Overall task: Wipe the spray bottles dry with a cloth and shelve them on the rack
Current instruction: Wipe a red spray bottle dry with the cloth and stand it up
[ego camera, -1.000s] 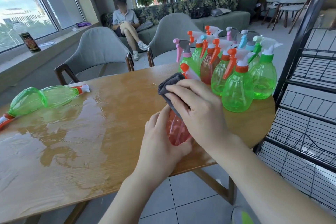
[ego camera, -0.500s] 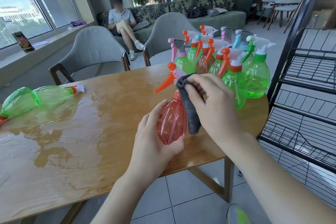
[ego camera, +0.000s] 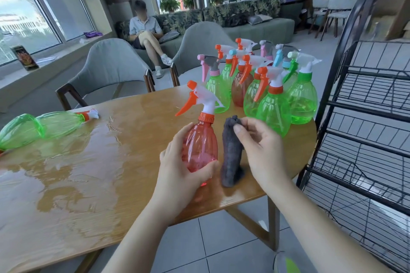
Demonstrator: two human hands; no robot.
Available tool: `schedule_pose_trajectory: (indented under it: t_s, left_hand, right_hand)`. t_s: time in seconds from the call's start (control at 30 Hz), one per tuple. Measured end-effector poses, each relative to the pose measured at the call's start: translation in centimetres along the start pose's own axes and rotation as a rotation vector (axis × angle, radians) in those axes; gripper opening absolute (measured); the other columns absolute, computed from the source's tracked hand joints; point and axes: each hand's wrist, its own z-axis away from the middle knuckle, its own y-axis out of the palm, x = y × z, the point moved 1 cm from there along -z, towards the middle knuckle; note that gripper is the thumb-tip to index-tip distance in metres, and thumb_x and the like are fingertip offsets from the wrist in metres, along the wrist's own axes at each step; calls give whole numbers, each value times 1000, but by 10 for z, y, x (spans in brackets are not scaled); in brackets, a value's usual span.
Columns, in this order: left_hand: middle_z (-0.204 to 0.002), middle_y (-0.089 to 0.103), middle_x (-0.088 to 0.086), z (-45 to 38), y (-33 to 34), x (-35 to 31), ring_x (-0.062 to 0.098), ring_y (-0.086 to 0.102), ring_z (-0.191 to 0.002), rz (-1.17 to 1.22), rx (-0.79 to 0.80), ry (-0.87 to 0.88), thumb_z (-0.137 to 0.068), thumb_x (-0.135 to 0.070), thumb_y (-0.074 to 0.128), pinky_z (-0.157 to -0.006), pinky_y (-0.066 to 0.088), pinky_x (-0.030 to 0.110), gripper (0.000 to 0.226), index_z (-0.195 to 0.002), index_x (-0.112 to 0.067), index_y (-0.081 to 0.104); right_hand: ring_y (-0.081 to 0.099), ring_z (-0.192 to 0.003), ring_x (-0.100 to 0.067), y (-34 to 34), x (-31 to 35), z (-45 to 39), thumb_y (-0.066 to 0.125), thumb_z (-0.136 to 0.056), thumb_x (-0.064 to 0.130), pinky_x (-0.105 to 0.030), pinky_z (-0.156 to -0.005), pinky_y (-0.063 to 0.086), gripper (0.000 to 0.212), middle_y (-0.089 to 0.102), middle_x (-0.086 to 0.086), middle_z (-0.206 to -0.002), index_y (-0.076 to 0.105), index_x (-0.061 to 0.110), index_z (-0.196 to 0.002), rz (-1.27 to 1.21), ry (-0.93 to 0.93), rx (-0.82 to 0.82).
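My left hand (ego camera: 177, 168) grips a red spray bottle (ego camera: 200, 142) with an orange trigger, held upright above the wooden table (ego camera: 99, 184). Just to its right, my right hand (ego camera: 261, 146) pinches the top of a dark grey cloth (ego camera: 231, 153), which hangs down and touches the table beside the bottle. Behind them a cluster of several spray bottles (ego camera: 275, 108), mostly green, stands at the table's far right corner. Two green bottles (ego camera: 42, 126) lie on their sides at the far left. The black wire rack (ego camera: 366, 131) stands to the right of the table.
A wide film of water (ego camera: 73, 162) covers the table's left half. Two grey chairs (ego camera: 111, 68) stand behind the table. A person (ego camera: 146, 33) sits on a sofa at the back. Tiled floor shows below the table's near edge.
My right hand has lifted the cloth off the red bottle and moved it to the right, so it now hangs beside the bottle. The bottle has been turned upright in my left hand.
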Motion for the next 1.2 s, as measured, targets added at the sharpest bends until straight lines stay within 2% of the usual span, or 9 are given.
schedule_pose_trajectory:
  t_s: [0.07,0.13,0.33,0.5,0.63,0.77,0.87,1.0,1.2]
  left_hand:
    - [-139,60,-25,-17,7,2,22,57,-133,15,9,-6,-67,-61,85,-115,45,53,86,-139,-68,38]
    - [-140,58,-26,-38,16,4,16,56,-134,25,17,-11,-68,-62,85,-117,41,53,84,-136,-70,36]
    - [-129,69,-2,-104,51,9,10,69,-112,47,49,-37,-78,-27,94,-107,53,42,87,-137,-41,31]
    - [-137,64,2,-122,67,11,15,68,-119,62,108,-37,-83,-21,90,-111,51,42,94,-150,-29,25]
    - [-144,56,-5,-115,55,11,21,57,-136,13,113,-66,-84,-28,89,-115,46,39,106,-161,-30,17]
    - [-160,46,6,-92,0,28,22,45,-147,-30,-10,-156,-85,-33,88,-120,41,43,100,-163,-30,26]
    - [-160,47,1,-73,-63,42,19,48,-145,-87,-151,-198,-92,-33,82,-117,42,35,85,-161,-29,33]
    - [-159,50,1,-53,-156,68,20,48,-145,-214,-316,-286,-94,-33,79,-117,42,41,75,-158,-26,39]
    - [-152,54,10,-35,-275,119,29,46,-143,-441,-468,-426,-93,-31,80,-114,41,47,70,-154,-24,46]
  right_hand:
    - [72,-97,-9,-2,-9,-2,71,-99,18,-42,-92,60,10,77,9,-98,73,27,-101,-94,123,-40]
    - [73,-98,-14,-4,-13,-4,71,-99,17,-48,-93,60,10,78,8,-98,75,26,-99,-194,213,-85]
    - [75,-96,-21,-9,-15,-5,71,-98,13,-45,-86,60,10,80,-2,-98,75,22,-99,-345,365,-146]
    - [75,-95,-21,-9,-6,-2,70,-98,13,-45,-90,60,10,80,-5,-100,75,17,-105,-440,451,-108]
    - [75,-89,-17,-5,3,2,68,-98,14,-42,-82,60,12,80,-4,-99,75,15,-109,-485,492,-78]
    - [73,-80,-15,23,15,14,68,-99,16,-36,-75,58,16,79,-7,-97,75,11,-112,-505,517,10]
    - [73,-84,-16,62,27,26,68,-99,18,-39,-81,58,17,80,-4,-101,76,13,-113,-510,536,112]
    - [74,-89,-20,130,42,43,68,-99,18,-46,-88,58,16,80,-9,-105,76,13,-113,-524,598,273]
    - [74,-81,-14,237,57,57,66,-101,14,-30,-71,58,13,80,-5,-99,75,12,-111,-559,641,428]
